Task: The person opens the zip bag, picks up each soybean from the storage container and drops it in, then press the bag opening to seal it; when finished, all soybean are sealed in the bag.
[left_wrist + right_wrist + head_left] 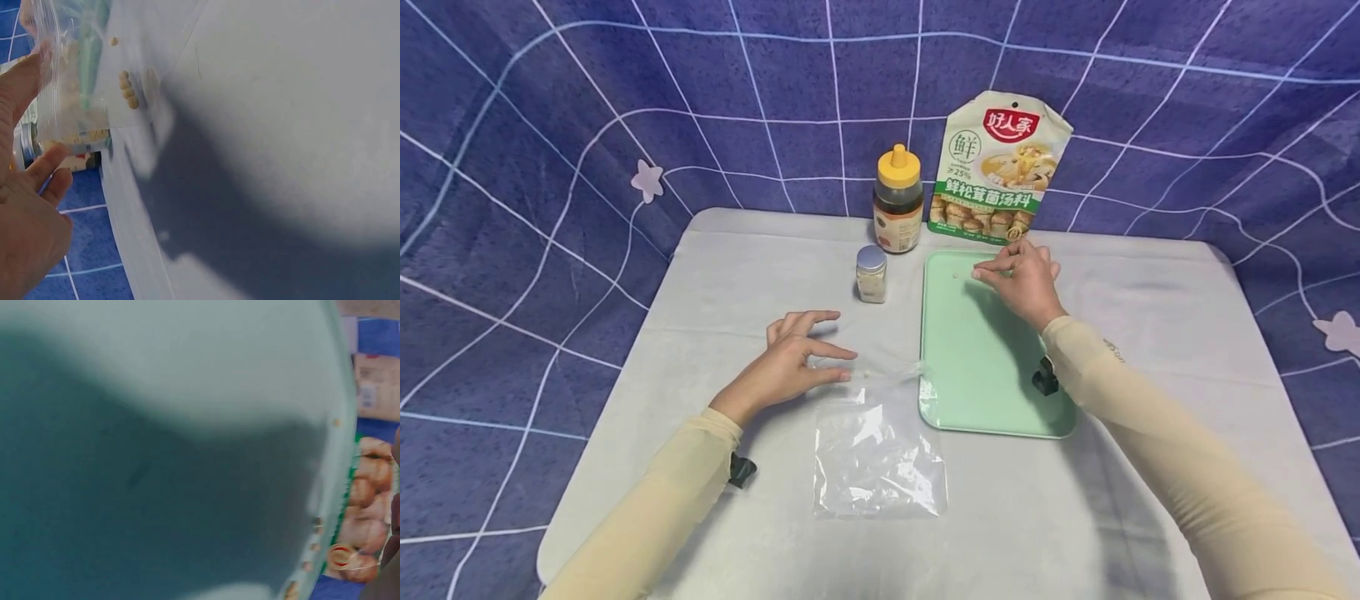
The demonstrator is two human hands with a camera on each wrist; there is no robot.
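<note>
Pale tabletop (737, 267): our left hand (782, 367) loosely spread at clear bag (880, 471); right hand (1028, 285) over green tray (985, 392), grip indiscernible. We'd pinch small beads (337, 422) lightly.

Blue patterned fabric (790, 96) around the table (1150, 308) suggests a staged set.
</note>
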